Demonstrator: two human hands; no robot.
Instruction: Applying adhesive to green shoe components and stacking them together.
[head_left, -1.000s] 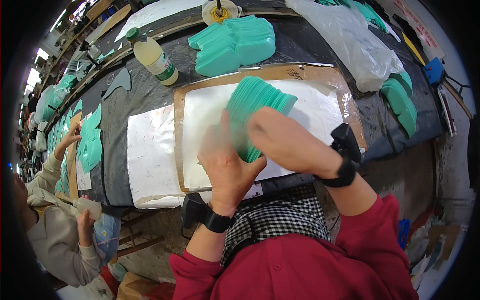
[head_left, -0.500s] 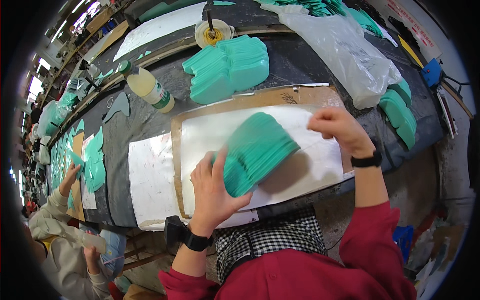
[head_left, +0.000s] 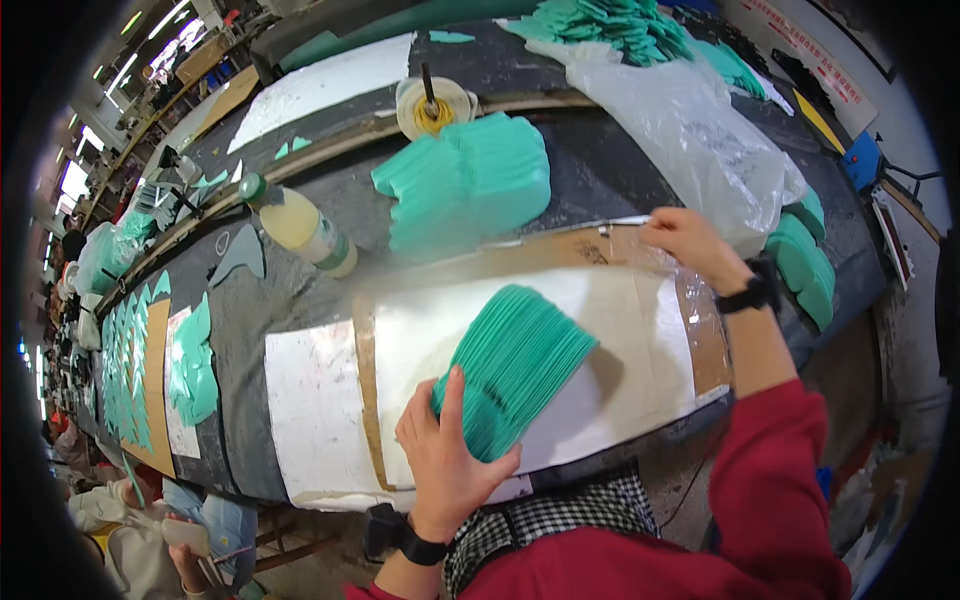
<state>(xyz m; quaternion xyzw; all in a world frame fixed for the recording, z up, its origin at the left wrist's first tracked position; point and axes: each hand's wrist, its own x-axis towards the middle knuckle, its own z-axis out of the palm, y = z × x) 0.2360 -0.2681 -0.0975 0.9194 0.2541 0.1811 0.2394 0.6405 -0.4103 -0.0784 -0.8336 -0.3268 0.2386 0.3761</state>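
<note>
The left hand (head_left: 446, 468) holds the lower-left end of 1 stack of green cutouts (head_left: 520, 360) between thumb and fingers, above the white sheet (head_left: 640, 320); its long axis slants to upper right. The right hand (head_left: 690, 245) curls, well apart; cannot tell whether it pinches anything.

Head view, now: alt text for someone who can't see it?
Left hand holds a stack of thin green pieces on a white sheet; right hand, curled, hovers near the far right corner of the cardboard. Beyond are a bottle and another green stack.
</note>
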